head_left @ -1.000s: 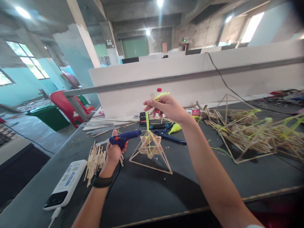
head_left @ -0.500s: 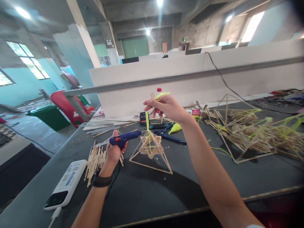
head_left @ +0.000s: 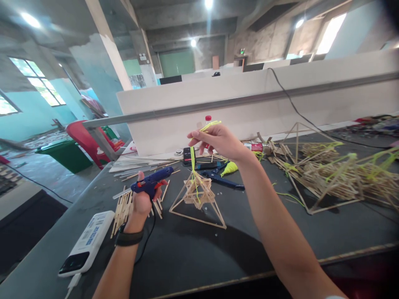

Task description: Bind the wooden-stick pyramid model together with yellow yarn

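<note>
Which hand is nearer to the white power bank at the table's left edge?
Left. The left hand, gripping the blue glue gun, is just up-right of the power bank. The right hand is raised farther right, pinching yellow string.

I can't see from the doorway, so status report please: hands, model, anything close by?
Left hand grips blue glue gun. Right hand pinches yellow string above stick pyramid. Loose sticks beside left wrist.

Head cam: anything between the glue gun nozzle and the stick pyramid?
Bare: only dark table shows between the glue gun nozzle and the stick pyramid, head view.
</note>
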Available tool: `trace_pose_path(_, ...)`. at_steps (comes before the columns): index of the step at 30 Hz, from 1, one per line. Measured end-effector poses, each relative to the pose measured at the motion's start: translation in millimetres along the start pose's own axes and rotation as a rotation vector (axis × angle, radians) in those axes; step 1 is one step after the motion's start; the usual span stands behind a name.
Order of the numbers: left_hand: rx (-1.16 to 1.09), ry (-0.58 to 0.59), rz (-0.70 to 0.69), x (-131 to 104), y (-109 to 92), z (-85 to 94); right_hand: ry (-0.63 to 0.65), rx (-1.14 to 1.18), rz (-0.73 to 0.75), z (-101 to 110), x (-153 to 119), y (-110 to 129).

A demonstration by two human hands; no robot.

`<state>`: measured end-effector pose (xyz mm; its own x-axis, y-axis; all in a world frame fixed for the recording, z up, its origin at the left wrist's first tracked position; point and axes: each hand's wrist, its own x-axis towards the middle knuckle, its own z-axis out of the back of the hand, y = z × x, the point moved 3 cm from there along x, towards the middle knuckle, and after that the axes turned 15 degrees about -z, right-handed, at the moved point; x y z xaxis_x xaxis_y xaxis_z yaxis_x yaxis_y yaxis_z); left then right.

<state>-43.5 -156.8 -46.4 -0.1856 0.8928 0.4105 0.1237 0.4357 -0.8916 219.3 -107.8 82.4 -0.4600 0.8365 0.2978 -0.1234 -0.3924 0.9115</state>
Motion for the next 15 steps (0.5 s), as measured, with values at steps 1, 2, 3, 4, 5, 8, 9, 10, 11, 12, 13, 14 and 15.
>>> trace_pose_path(1,-0.011,0.016,-0.005,-1,-1,-2.0,0.004,0.002,0.001,0,0,0)
trace_pose_path(2,-0.021,0.030,-0.007,-2,-2,-4.4,0.009,0.004,0.003,-1,0,0)
trace_pose_path(3,-0.032,0.040,-0.007,-3,-3,-6.9,0.014,0.006,0.006,-1,0,0)
trace_pose_path(4,-0.041,0.047,-0.003,-4,-3,-9.3,0.017,0.008,0.008,-2,0,0)
trace_pose_path(5,-0.047,0.052,0.004,-5,-3,-11.5,0.020,0.009,0.008,-2,0,0)
trace_pose_path(8,-0.048,0.041,0.031,-7,-1,-15.5,0.030,0.012,-0.002,-3,1,-1)
trace_pose_path(9,-0.043,0.027,0.037,-7,0,-15.9,0.032,0.010,-0.005,-4,2,-1)
trace_pose_path(10,-0.038,0.014,0.040,-7,1,-15.9,0.033,0.007,-0.005,-4,2,-2)
trace_pose_path(11,-0.033,0.001,0.040,-7,3,-15.7,0.034,0.004,-0.005,-4,2,-2)
trace_pose_path(12,-0.028,-0.008,0.039,-6,4,-15.5,0.035,0.001,-0.005,-3,2,-2)
trace_pose_path(13,-0.024,-0.013,0.035,-6,5,-15.2,0.036,-0.002,-0.006,-3,2,-2)
trace_pose_path(14,-0.020,-0.017,0.027,-6,6,-14.8,0.039,-0.003,-0.007,-3,2,-2)
trace_pose_path(15,-0.017,-0.020,0.016,-6,6,-14.3,0.041,-0.002,-0.007,-3,2,-2)
